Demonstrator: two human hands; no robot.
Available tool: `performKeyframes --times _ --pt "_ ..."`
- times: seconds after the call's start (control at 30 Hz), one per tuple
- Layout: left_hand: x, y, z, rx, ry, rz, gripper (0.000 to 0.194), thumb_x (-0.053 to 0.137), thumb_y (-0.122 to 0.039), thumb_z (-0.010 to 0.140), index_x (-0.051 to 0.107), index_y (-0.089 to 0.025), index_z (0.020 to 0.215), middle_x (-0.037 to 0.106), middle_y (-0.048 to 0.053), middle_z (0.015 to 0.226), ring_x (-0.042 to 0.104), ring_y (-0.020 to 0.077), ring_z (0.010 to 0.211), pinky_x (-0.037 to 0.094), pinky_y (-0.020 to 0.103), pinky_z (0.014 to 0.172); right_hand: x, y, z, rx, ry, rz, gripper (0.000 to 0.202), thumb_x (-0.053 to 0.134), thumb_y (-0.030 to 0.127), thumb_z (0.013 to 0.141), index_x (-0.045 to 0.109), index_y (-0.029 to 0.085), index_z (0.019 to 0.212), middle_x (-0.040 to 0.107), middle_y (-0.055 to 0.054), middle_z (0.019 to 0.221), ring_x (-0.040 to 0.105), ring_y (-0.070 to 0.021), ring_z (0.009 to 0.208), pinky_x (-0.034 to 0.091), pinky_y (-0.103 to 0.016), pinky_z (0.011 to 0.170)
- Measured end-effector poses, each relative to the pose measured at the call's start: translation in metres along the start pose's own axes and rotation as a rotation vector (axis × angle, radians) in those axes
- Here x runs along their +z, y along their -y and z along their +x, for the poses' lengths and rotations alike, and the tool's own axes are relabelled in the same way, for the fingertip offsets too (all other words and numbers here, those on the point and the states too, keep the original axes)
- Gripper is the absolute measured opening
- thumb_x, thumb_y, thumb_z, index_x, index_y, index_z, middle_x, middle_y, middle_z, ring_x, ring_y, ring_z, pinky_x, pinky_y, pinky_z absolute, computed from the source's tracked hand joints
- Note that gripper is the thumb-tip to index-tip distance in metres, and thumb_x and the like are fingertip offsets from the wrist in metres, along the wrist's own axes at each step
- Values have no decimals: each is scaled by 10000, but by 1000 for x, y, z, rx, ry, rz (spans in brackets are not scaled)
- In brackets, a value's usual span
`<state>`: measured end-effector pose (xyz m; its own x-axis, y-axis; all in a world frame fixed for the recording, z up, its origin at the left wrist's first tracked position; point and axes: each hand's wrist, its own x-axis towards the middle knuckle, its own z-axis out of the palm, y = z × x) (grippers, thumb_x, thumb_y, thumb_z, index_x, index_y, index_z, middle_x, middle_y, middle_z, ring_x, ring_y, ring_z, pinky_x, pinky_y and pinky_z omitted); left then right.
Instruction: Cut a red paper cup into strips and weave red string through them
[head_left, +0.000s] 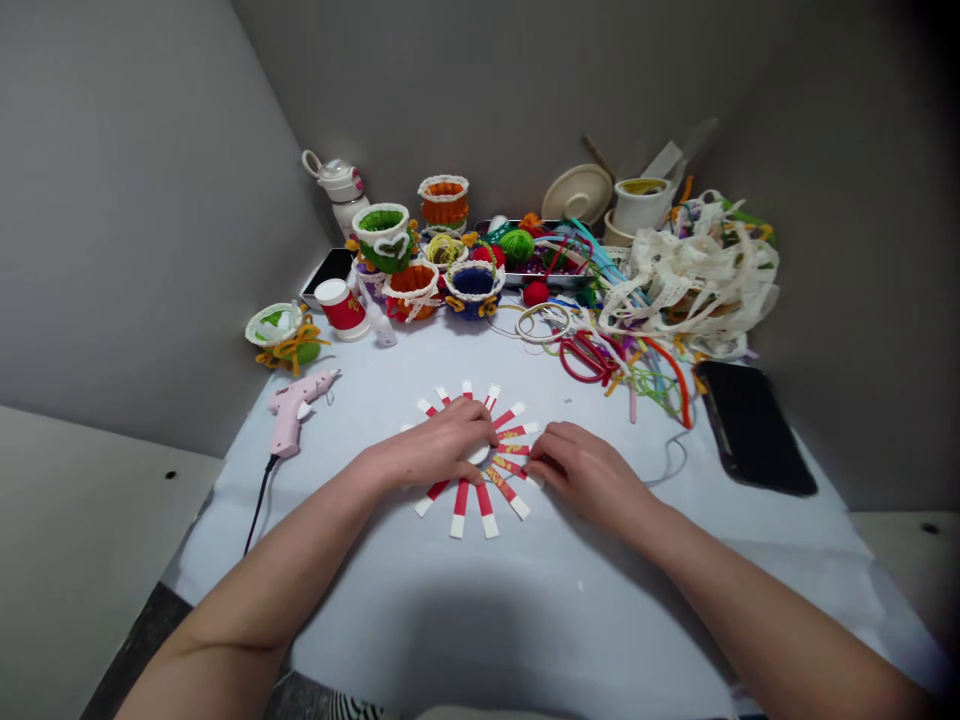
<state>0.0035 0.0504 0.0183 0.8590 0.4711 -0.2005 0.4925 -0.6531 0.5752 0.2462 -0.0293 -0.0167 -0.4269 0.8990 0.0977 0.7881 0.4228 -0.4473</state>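
Observation:
A paper cup cut into red and white strips (460, 505) lies splayed flat like a sunburst on the pale table. My left hand (442, 442) rests over its left side and centre, with bent fingers pressing near the round middle. At the right side, my right hand (577, 465) has its fingers pinched together at the tips of the strips. A thin dark strand crosses the lower part of the centre, and a grey strand trails on the table to the right of my right hand.
A pink glue gun (289, 415) with a black cord lies left. Behind are an uncut red cup (343, 310), yarn-trimmed cups (475, 288), red scissors (586, 358) and tangled white lace (675, 280). A black phone (754, 428) lies right.

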Motion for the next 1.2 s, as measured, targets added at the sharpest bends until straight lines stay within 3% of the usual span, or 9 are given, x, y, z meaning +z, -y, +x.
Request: performKeyframes --times 0.2,0.33,0.5,0.63,0.77,0.87,0.97,1.2 --pt "1 -5 2 102 43 3 292 703 -98 860 631 -185 1130 572 91 1205 500 258 1192 428 387 1039 18 -1 11 74 -155 57 205 614 250 981 616 187 785 620 -33 788 570 -181 767 420 -290 698" --pt "0 -7 2 105 36 14 364 713 -90 849 600 -189 1180 577 90 1199 506 256 1194 434 385 1038 23 -2 13 63 -190 47 224 635 266 972 595 190 764 612 -27 766 563 -178 736 409 -284 677" --pt "-2 -10 -2 72 -60 18 491 785 -273 850 539 -185 1266 549 113 1263 487 281 1218 433 414 1043 24 -3 13 73 -173 68 195 636 281 975 604 194 804 627 -27 792 579 -185 767 418 -288 692" --pt "0 -16 -3 -55 -111 131 444 794 -386 842 574 -164 1157 563 107 1159 517 292 1103 460 424 956 24 -4 12 77 -176 79 183 641 256 968 608 196 798 621 -24 788 572 -182 763 431 -293 699" --pt "3 -17 -2 -48 -57 187 256 746 -285 876 610 -148 1045 573 99 1093 539 267 1029 463 365 871 23 -3 11 32 -212 119 176 643 274 973 621 194 818 621 -26 789 575 -184 769 441 -296 701" --pt "4 -12 -1 46 -55 166 206 655 -138 893 627 -151 1096 589 102 1166 526 267 1130 441 367 957 22 0 9 -27 -231 144 174 617 279 991 625 192 840 627 -33 800 576 -185 779 452 -298 712" --pt "5 -7 -2 90 -49 117 277 590 -83 897 625 -179 1154 585 90 1245 508 253 1197 415 365 1023 20 3 6 -44 -213 142 175 599 266 998 621 193 840 637 -38 812 577 -182 781 458 -297 716" --pt "4 -8 -2 22 -46 39 264 687 -260 913 609 -195 1156 563 102 1237 500 275 1180 437 400 1004 9 6 0 -35 -60 72 178 540 231 1010 657 185 885 649 -56 864 607 -192 837 477 -314 751"
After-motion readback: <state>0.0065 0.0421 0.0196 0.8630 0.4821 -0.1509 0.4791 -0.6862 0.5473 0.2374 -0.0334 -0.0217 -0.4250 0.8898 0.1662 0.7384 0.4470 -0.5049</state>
